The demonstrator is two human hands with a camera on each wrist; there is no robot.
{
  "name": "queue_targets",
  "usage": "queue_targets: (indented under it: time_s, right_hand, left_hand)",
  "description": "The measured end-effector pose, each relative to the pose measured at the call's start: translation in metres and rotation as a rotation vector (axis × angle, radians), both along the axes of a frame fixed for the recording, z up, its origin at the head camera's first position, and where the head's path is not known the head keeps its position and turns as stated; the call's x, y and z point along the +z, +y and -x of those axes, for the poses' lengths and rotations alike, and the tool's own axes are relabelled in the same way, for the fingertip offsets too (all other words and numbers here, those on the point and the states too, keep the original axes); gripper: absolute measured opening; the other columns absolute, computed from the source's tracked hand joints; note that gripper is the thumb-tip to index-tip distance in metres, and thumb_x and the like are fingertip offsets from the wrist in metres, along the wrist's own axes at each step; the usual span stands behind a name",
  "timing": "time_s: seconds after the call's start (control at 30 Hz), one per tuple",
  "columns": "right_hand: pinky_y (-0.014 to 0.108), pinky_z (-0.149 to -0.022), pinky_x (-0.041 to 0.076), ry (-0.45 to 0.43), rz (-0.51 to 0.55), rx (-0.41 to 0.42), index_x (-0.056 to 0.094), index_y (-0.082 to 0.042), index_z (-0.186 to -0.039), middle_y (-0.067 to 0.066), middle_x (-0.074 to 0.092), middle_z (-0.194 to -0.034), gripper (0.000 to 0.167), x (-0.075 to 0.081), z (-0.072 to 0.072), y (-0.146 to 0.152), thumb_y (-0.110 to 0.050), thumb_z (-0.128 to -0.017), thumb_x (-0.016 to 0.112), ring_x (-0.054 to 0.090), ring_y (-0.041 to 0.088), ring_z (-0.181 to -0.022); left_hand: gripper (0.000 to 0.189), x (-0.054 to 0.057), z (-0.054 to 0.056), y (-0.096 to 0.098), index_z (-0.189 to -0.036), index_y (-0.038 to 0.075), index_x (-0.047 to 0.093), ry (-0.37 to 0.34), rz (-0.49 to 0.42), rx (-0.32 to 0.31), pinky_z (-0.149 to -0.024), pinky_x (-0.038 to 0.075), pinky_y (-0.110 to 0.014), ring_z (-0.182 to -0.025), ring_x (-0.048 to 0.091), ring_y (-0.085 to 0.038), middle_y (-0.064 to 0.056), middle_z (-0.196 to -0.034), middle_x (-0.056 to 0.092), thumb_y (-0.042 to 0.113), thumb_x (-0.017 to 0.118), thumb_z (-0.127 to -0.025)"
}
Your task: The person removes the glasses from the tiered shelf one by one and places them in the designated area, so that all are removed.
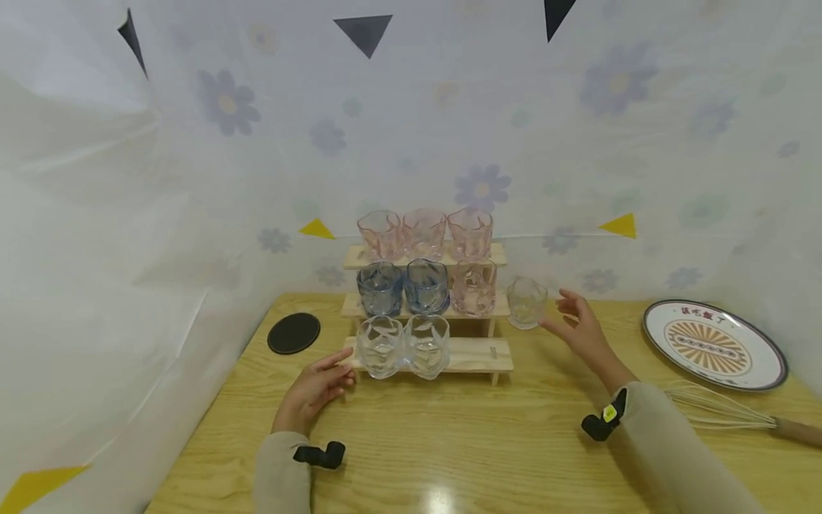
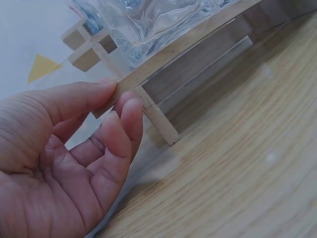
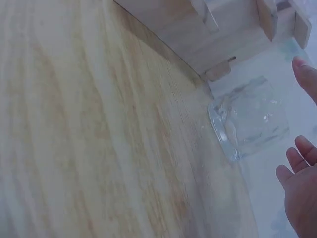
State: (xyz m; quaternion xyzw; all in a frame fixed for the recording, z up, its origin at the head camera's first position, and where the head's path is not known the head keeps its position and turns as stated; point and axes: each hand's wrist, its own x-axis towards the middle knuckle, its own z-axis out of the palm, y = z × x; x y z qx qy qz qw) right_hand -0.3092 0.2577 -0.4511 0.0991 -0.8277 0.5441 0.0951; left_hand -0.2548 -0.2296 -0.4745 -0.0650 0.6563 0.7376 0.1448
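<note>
A three-step wooden rack (image 1: 472, 355) bears faceted glasses. My left hand (image 1: 318, 391) pinches the left end of its lowest step, thumb on top and fingers beneath, as the left wrist view shows. Two clear glasses (image 1: 427, 348) stand side by side on that step. Another clear glass (image 1: 527, 303) stands upright on the table, just right of the rack. Close to its right side is my right hand (image 1: 581, 333), fingers spread and apart from the glass. In the right wrist view only part of this hand (image 3: 303, 193) shows, beside the clear glass (image 3: 252, 119).
Three pink glasses (image 1: 424, 234) line the top step. Two blue glasses (image 1: 380, 289) and a pink glass (image 1: 474, 288) fill the middle one. A black round coaster (image 1: 293, 333) lies left; a patterned plate (image 1: 764, 350) and a whisk (image 1: 738, 408) lie right on the wooden table (image 1: 411, 442).
</note>
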Motion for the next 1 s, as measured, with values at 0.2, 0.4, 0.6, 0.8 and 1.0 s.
queue_targets:
  time_s: [0.2, 0.4, 0.6, 0.8, 1.0]
  right_hand:
    - [0.04, -0.098, 0.038, 0.088, -0.016, 0.051, 0.031, 0.003, -0.143, 0.02, 0.041, -0.123, 0.069, -0.001, -0.011, -0.009, -0.007, -0.087, 0.069, 0.041, 0.003, -0.104]
    - [0.015, -0.09, 0.04, 0.179, 0.027, 0.144, 0.037, 0.005, -0.138, 0.011, 0.045, -0.117, 0.065, 0.0, -0.028, -0.029, 0.001, -0.083, 0.071, 0.045, 0.002, -0.103]
    - [0.017, -0.089, 0.043, 0.231, 0.034, 0.205, 0.041, 0.006, -0.135, 0.009, 0.049, -0.116, 0.064, -0.005, -0.042, -0.051, 0.005, -0.079, 0.072, 0.047, 0.001, -0.102]
    - [0.021, -0.09, 0.045, 0.264, 0.084, 0.293, 0.042, 0.011, -0.131, 0.022, 0.048, -0.119, 0.057, -0.013, -0.052, -0.077, 0.009, -0.08, 0.069, 0.049, 0.016, -0.106]
    - [0.029, -0.092, 0.046, 0.252, 0.119, 0.338, 0.044, 0.009, -0.129, 0.026, 0.047, -0.12, 0.056, -0.015, -0.055, -0.102, 0.008, -0.079, 0.071, 0.049, 0.013, -0.112]
  left_hand:
    - [0.054, -0.001, -0.001, -0.002, -0.143, 0.007, 0.042, 0.005, 0.007, -0.005, -0.056, 0.048, -0.017, -0.072, 0.064, -0.007, 0.001, -0.082, 0.069, 0.011, 0.061, -0.093]
    - [0.055, 0.0, -0.004, -0.006, -0.144, 0.006, 0.04, 0.012, 0.001, -0.02, -0.057, 0.047, -0.018, -0.073, 0.064, -0.007, 0.002, -0.082, 0.068, 0.011, 0.06, -0.094]
    - [0.056, 0.001, -0.004, -0.008, -0.145, 0.005, 0.038, 0.012, -0.024, -0.034, -0.057, 0.048, -0.019, -0.074, 0.065, -0.008, 0.001, -0.082, 0.069, 0.012, 0.061, -0.093]
    - [0.056, 0.003, -0.005, -0.006, -0.145, 0.005, 0.037, 0.016, -0.012, -0.052, -0.059, 0.049, -0.019, -0.075, 0.066, -0.008, 0.002, -0.083, 0.068, 0.013, 0.06, -0.094]
    - [0.055, 0.005, -0.004, -0.002, -0.145, 0.005, 0.038, 0.014, -0.01, -0.047, -0.058, 0.048, -0.018, -0.074, 0.065, -0.008, 0.001, -0.083, 0.068, 0.011, 0.059, -0.094]
